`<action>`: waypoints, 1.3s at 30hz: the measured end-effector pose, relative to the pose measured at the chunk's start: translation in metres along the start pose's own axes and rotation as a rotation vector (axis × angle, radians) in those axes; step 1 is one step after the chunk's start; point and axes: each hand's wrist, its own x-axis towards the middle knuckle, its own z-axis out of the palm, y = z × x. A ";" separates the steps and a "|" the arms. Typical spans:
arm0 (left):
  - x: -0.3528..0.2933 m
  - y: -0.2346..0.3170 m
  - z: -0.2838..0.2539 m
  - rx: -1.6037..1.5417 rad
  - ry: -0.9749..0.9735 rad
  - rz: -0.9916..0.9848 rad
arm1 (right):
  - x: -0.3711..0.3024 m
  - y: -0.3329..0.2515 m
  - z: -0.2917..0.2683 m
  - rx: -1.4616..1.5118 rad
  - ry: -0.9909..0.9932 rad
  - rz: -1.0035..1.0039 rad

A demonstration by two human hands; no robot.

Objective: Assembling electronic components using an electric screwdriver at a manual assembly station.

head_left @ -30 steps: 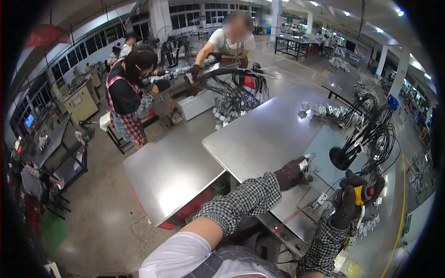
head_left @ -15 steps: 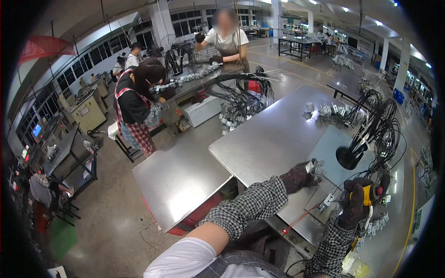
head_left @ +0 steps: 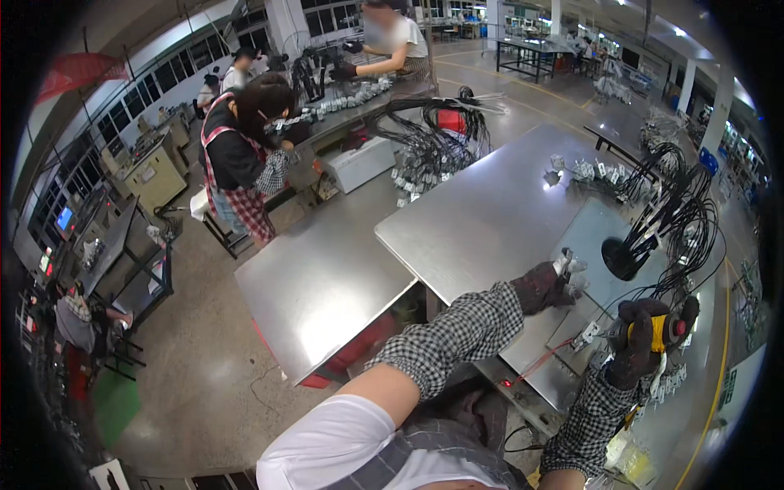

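Observation:
My left hand [head_left: 552, 286], in a dark glove with pale, shiny fingertips, reaches over the lower edge of a blue-grey panel [head_left: 581, 227]. Its fingers are spread, and I see nothing held between them. My right hand [head_left: 635, 351], also in a dark glove, is closed around a yellow thing with a red round end [head_left: 658, 333], its kind unclear. Just left of that hand lies a small white metal part [head_left: 590, 331] with a red wire [head_left: 542, 356] running from it. Beyond both hands, black cables [head_left: 665, 212] rise from a black round opening [head_left: 618, 258] in the panel.
A bare metal tabletop [head_left: 482, 220] extends ahead, with a lower metal table [head_left: 327, 278] to its left. White connectors [head_left: 600, 171] sit at the far right edge. Cable bundles [head_left: 441, 147] hang beyond. One co-worker [head_left: 249, 155] sits at left; another [head_left: 392, 53] stands farther back.
The view has shifted slightly, so both my hands appear higher and farther right, at nearly the same places over the table. The standing co-worker has leaned leftward over the far bench.

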 end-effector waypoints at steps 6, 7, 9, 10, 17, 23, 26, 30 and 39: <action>0.011 -0.009 -0.005 -0.028 -0.082 -0.020 | -0.007 0.027 -0.034 0.123 -0.103 -0.071; 0.010 -0.011 -0.005 -0.040 -0.112 -0.008 | -0.009 0.026 -0.041 0.363 -0.057 0.164; 0.011 -0.011 -0.004 -0.055 -0.145 0.009 | -0.005 0.033 -0.045 0.442 -0.207 0.077; 0.009 -0.010 -0.001 -0.042 -0.115 -0.015 | -0.006 0.026 -0.034 0.438 -0.207 0.079; 0.015 -0.008 -0.005 -0.024 -0.072 -0.031 | -0.005 0.006 -0.003 0.133 -0.005 0.001; 0.014 -0.010 -0.008 -0.015 -0.102 -0.002 | -0.006 0.017 -0.013 0.126 0.027 0.037; 0.013 -0.005 -0.005 -0.039 -0.134 -0.027 | -0.005 0.018 -0.019 0.116 0.039 -0.024; 0.009 -0.008 -0.003 -0.002 -0.072 -0.031 | -0.008 0.016 -0.033 0.355 -0.098 0.159; 0.008 -0.006 0.013 0.012 -0.008 -0.001 | -0.011 0.033 -0.064 0.212 0.088 0.326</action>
